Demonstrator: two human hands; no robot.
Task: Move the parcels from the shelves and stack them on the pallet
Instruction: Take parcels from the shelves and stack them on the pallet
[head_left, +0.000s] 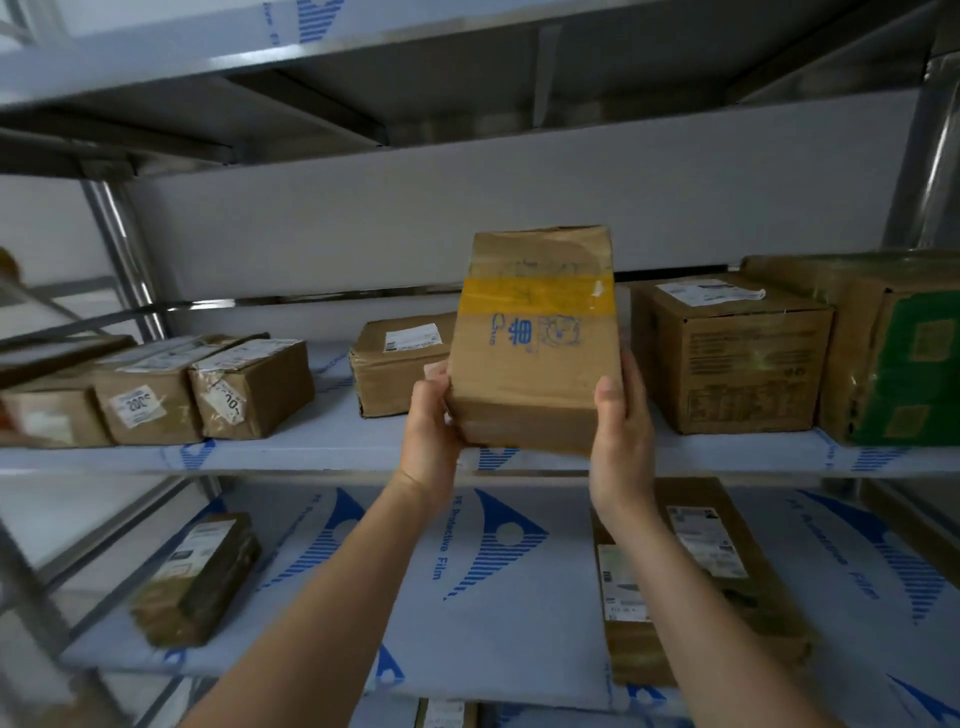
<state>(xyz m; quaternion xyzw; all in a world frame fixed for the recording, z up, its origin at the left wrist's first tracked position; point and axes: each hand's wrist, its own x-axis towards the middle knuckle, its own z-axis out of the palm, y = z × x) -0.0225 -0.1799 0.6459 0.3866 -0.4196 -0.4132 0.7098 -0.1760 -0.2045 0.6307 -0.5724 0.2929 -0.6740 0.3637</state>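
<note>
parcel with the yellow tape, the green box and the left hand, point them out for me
parcel with the yellow tape (535, 358), head view, middle of its front face
green box (914, 364), head view, its green side
left hand (431, 421), head view, back of the hand

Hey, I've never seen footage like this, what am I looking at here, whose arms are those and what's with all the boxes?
This is a single picture from a camera worn on a person's head, looking forward and down, so the two bare arms are the wearer's own. There is no robot. The left hand and right hand grip the sides of a brown cardboard parcel with a yellow tape band, lifted in front of a metal shelf unit. On the middle shelf lie more parcels: labelled boxes at the left, a flat box behind the held one, a bigger box at the right. The lower shelf holds two more. No pallet is in view.
</note>
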